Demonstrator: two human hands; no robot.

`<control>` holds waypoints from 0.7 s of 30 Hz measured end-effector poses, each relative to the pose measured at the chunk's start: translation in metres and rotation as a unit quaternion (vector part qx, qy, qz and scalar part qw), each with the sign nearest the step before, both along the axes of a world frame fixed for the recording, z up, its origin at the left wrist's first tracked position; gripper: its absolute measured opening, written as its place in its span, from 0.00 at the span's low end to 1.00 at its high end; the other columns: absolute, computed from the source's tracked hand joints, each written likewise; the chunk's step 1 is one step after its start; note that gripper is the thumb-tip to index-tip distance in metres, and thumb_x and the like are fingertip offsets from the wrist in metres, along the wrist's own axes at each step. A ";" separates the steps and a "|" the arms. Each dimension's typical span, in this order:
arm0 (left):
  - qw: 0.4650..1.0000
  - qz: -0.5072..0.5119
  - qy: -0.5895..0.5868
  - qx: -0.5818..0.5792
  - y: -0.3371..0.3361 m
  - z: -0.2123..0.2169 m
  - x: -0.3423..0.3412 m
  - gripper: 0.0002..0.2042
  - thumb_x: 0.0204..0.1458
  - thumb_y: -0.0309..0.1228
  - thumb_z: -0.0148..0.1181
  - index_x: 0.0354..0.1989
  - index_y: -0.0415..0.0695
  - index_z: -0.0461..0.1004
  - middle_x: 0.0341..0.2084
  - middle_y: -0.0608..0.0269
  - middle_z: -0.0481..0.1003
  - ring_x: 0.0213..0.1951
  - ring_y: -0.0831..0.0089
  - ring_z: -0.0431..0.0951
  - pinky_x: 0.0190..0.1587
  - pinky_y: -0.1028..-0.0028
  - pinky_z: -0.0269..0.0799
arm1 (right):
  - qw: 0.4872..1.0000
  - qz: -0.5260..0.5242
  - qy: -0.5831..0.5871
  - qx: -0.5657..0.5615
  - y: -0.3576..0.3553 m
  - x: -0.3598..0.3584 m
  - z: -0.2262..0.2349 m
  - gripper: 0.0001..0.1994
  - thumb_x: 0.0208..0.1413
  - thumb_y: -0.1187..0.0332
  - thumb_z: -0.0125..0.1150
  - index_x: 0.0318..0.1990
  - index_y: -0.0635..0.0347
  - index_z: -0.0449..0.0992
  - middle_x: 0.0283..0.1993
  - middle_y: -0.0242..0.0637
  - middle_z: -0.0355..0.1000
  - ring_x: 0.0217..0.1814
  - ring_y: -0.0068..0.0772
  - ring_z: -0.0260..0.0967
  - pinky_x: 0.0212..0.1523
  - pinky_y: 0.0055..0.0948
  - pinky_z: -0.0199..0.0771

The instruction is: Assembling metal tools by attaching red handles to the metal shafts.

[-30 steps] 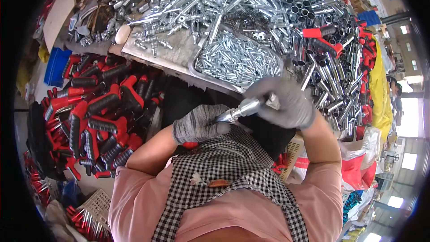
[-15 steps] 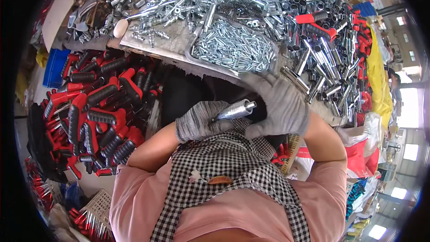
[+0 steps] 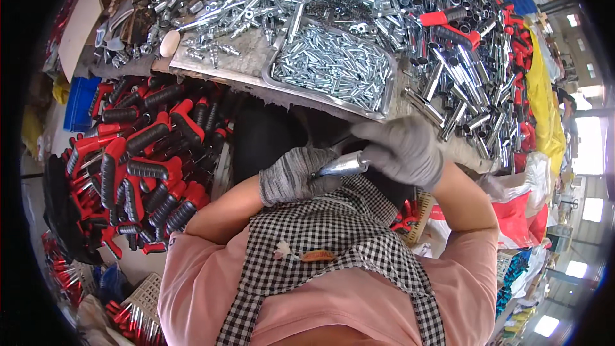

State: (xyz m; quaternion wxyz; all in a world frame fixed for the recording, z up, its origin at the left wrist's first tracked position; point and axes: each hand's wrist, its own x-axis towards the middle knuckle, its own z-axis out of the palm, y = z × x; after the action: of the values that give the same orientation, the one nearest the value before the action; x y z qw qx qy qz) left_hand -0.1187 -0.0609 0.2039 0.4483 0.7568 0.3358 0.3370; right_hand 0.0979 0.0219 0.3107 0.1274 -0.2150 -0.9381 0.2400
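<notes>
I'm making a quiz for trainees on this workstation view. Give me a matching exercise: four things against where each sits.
Things:
1. metal tube
2. red-and-black handles
3. tray of small metal pins
4. yellow cloth

Places:
A. right edge of the bench
B. heaped at the person's left
C. between both gloved hands
D. bench top, centre

Pairs: 1-C, 2-B, 3-D, 4-A

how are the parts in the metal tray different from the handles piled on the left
The parts in the metal tray are small, bare silver pins; the handles are far larger, red with black ribbed grips. The pins lie on the bench, contained; the handles lie heaped loose below its edge. Both lie jumbled in many directions.
</notes>
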 end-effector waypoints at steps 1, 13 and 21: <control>1.000 -0.006 0.002 0.000 -0.001 -0.003 0.001 0.21 0.53 0.39 0.59 0.52 0.41 0.69 0.41 0.51 0.75 0.44 0.55 0.77 0.46 0.65 0.72 | 0.999 -0.013 0.036 0.005 0.011 0.015 -0.017 0.25 0.48 0.58 0.67 0.52 0.59 0.71 0.31 0.37 0.77 0.27 0.38 0.75 0.30 0.29 0.75; 0.998 -0.052 -0.035 0.011 -0.004 0.005 0.023 0.23 0.48 0.30 0.64 0.54 0.41 0.70 0.45 0.51 0.75 0.47 0.57 0.77 0.51 0.66 0.71 | 0.970 -0.108 0.036 -0.216 -0.002 0.025 -0.023 0.27 0.47 0.59 0.66 0.53 0.61 0.70 0.34 0.37 0.76 0.33 0.37 0.75 0.37 0.31 0.75; 0.998 0.041 -0.009 0.042 -0.003 -0.008 0.024 0.18 0.46 0.34 0.66 0.44 0.38 0.73 0.31 0.48 0.76 0.32 0.53 0.78 0.35 0.65 0.74 | 0.997 0.026 0.050 -0.049 -0.019 0.026 -0.043 0.21 0.43 0.65 0.70 0.46 0.60 0.73 0.33 0.40 0.76 0.32 0.41 0.76 0.35 0.32 0.75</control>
State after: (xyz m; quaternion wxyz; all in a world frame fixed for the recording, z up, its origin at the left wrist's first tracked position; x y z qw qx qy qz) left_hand -0.0946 -0.0642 0.1957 0.4052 0.7574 0.3480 0.3756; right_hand 0.1237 0.0026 0.2672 0.1571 -0.1839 -0.9229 0.2997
